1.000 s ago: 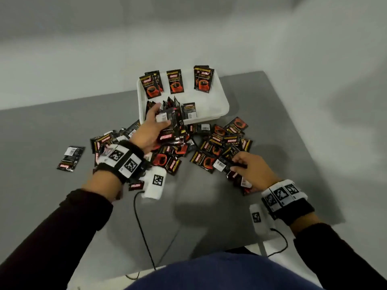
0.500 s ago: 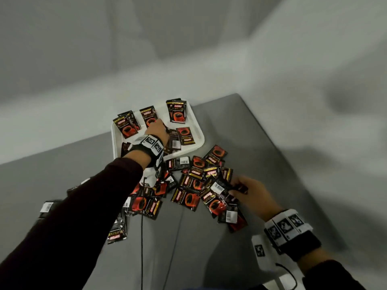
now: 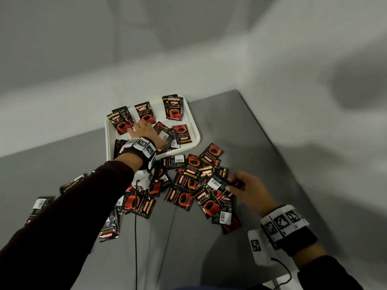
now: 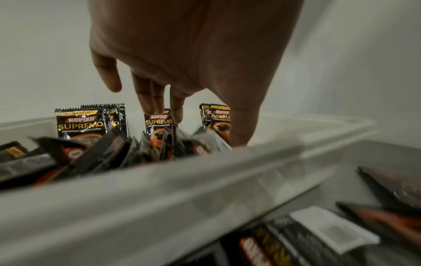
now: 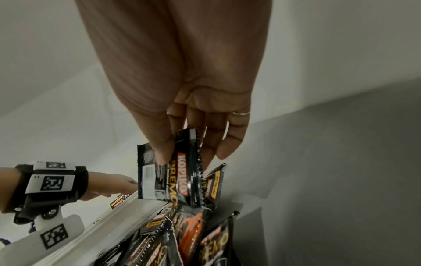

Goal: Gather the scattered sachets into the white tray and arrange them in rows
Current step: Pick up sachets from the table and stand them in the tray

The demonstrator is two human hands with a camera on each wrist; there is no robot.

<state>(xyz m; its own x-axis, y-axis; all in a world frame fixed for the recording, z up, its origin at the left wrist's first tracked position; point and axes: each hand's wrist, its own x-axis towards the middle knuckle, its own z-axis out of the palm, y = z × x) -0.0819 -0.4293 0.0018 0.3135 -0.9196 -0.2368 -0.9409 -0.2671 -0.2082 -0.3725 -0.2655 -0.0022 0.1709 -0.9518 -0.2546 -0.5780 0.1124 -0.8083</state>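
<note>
The white tray (image 3: 193,141) sits at the table's far side. Black and red coffee sachets lean in a row against its back wall (image 3: 144,111), and loose ones lie heaped at its front (image 4: 118,149). My left hand (image 3: 144,130) reaches into the tray with straight fingers; its fingertips (image 4: 150,108) touch the top of the middle standing sachet (image 4: 157,126). Several scattered sachets (image 3: 184,197) cover the table in front of the tray. At the heap's right side my right hand (image 3: 232,183) pinches one black sachet (image 5: 166,176) between thumb and fingers, lifted a little.
The grey table (image 3: 240,132) ends close behind and to the right of the tray. A few stray sachets (image 3: 41,204) lie far left, partly under my left sleeve. A black cable (image 3: 136,237) runs toward the near edge.
My left hand carried a bundle of sachets from the heap into the tray, released it and stretched toward the back row. My right hand stayed at the heap holding its sachet. The view tilted up.
</note>
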